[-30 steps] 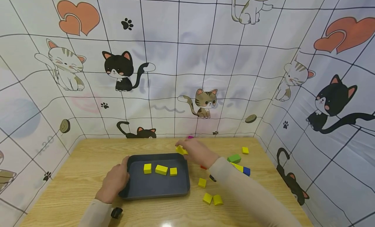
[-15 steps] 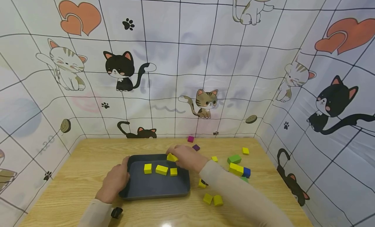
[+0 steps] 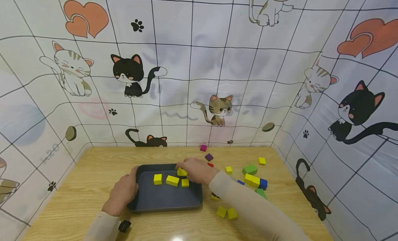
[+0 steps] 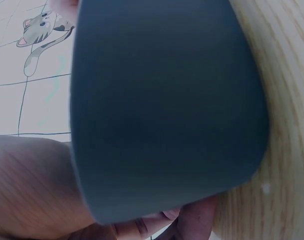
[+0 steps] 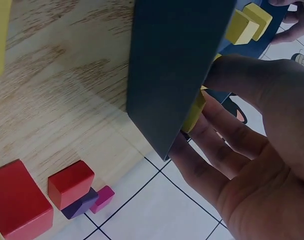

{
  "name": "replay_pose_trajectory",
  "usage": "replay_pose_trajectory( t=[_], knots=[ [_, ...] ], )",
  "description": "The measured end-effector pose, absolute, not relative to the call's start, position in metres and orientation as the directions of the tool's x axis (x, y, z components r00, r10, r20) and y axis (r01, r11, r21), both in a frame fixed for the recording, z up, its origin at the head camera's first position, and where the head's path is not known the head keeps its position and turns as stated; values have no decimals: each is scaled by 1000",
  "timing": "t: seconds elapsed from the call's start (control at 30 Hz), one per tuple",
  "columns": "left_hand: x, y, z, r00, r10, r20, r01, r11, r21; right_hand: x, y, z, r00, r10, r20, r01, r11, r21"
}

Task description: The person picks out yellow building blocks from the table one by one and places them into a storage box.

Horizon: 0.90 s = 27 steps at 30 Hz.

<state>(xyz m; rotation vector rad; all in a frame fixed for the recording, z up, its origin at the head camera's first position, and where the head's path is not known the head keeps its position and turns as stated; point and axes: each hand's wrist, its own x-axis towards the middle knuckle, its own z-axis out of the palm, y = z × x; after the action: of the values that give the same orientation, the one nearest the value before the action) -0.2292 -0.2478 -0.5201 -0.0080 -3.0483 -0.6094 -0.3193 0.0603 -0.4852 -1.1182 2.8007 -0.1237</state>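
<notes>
A dark grey tray [image 3: 164,201] lies on the table, and my left hand [image 3: 122,191] grips its left side. From the left wrist view, the thumb [image 4: 37,185] is at the tray's rim and fingertips show past its wall. At the tray's back right corner, my right hand [image 3: 197,170] pinches a yellow block [image 3: 181,172] inside the rim. The right wrist view shows this yellow block [image 5: 194,114] between thumb and fingers, partly hidden by the tray wall. Inside the tray sit a yellow cube [image 3: 157,179], a longer yellow block [image 3: 172,180] and a small yellow block [image 3: 185,183].
Right of the tray lie yellow blocks [image 3: 232,213], a green block [image 3: 250,169], a blue block [image 3: 263,184] and a red block [image 5: 72,184]. Purple [image 3: 209,157] and magenta [image 3: 203,148] blocks lie near the back. A cat-patterned cloth [image 3: 174,61] rises behind the table.
My right hand has moved left and down from behind the tray's corner, bringing the yellow block in over the tray. The left hand keeps its place on the tray's side.
</notes>
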Motion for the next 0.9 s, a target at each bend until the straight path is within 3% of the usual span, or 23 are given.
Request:
replay_pose_trajectory(
  t=[0.43,0.9],
  knots=[
    [-229,-247,-518,-999,8,45,24,924,383,-317,67,-482,-716,-697,-39,-689,714,-125],
    [-229,-250,-520,-998,22,51,41,918,394,-307,102,-478,-767,-638,70,-635,736,-235]
  ],
)
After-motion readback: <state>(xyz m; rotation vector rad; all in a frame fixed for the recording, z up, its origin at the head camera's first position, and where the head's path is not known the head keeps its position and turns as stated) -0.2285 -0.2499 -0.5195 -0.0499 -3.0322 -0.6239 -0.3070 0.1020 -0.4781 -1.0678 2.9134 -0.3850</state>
